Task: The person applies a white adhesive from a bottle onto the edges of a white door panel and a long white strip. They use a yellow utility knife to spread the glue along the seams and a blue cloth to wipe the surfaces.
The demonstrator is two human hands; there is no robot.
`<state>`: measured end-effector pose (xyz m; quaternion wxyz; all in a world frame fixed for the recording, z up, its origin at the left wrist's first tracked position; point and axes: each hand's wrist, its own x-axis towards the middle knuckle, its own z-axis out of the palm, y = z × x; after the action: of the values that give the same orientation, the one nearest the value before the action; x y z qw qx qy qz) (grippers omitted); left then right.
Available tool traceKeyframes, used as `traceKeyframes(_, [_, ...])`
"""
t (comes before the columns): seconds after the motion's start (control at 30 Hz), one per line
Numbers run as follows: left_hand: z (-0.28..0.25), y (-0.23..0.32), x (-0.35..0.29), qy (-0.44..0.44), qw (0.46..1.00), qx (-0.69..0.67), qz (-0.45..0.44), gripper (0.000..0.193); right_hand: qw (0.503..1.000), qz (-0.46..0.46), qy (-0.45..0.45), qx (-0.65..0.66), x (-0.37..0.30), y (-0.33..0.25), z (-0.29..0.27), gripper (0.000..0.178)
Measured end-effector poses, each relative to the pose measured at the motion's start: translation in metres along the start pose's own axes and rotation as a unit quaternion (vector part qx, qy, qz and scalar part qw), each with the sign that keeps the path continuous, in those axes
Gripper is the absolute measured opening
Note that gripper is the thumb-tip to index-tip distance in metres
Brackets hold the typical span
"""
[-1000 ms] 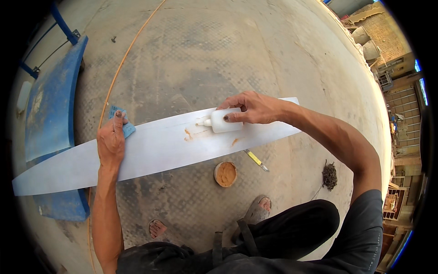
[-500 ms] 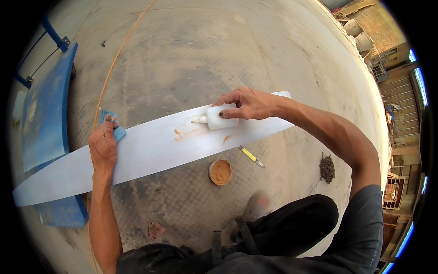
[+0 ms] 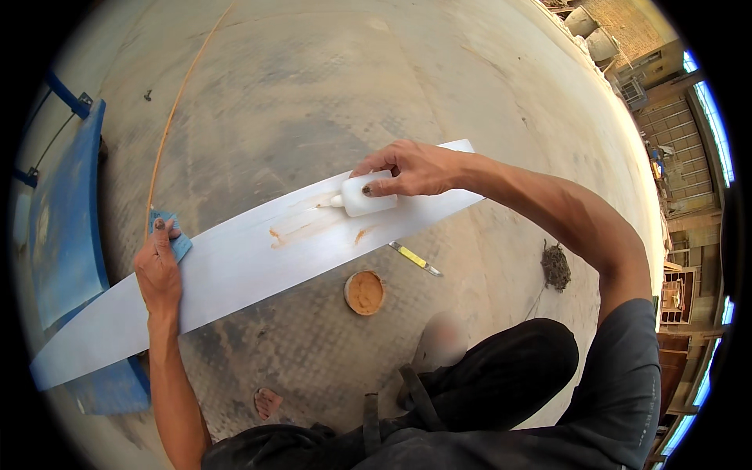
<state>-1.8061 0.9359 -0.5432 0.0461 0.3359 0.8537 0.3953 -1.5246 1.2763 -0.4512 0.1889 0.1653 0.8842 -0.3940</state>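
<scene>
A long white panel, tapering to a point at the left, lies slantwise in front of me. My right hand grips a white squeeze bottle, tipped on its side against the panel with its nozzle toward the left. Thin brownish streaks and small orange-brown smears mark the panel beside the nozzle. At the panel's left part my left hand is closed on a folded piece of blue sandpaper, its forearm crossing over the panel.
On the floor just below the panel sit a round tub of orange-brown filler and a yellow utility knife. A dark tangled clump lies right. Blue metal equipment stands left, near an orange cord. My knee and feet are close below.
The view has shifted a little. My right hand has slid the bottle slightly to the right along the panel, away from the smear at left. My left hand still holds the sandpaper.
</scene>
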Motion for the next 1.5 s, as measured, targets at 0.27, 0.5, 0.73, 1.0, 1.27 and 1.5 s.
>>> traceKeyframes(0.27, [0.001, -0.001, 0.001, -0.009, 1.0, 0.017, -0.004, 0.064, 1.0, -0.015, 0.016, 0.01, -0.007, 0.008, 0.0, 0.049])
traceKeyframes(0.5, [0.0, 0.003, 0.001, -0.01, 1.0, 0.015, -0.012, 0.06, 0.999, 0.025, 0.008, 0.031, -0.015, 0.013, -0.001, 0.045])
traceKeyframes(0.73, [-0.001, 0.002, 0.0, -0.003, 0.999, 0.035, 0.008, 0.065, 0.998, 0.039, 0.015, 0.051, -0.026, 0.016, -0.005, 0.046])
traceKeyframes(1.0, [-0.001, 0.002, 0.001, -0.006, 1.0, 0.022, -0.003, 0.064, 0.993, 0.061, 0.006, 0.098, -0.029, 0.014, -0.01, 0.048])
traceKeyframes(1.27, [-0.001, 0.003, 0.001, -0.004, 1.0, 0.018, -0.007, 0.062, 0.999, 0.027, 0.018, 0.036, -0.019, 0.015, -0.005, 0.053])
traceKeyframes(1.5, [-0.001, 0.004, 0.001, -0.01, 1.0, 0.023, -0.006, 0.064, 0.999, 0.019, 0.026, 0.032, -0.023, 0.025, -0.006, 0.05])
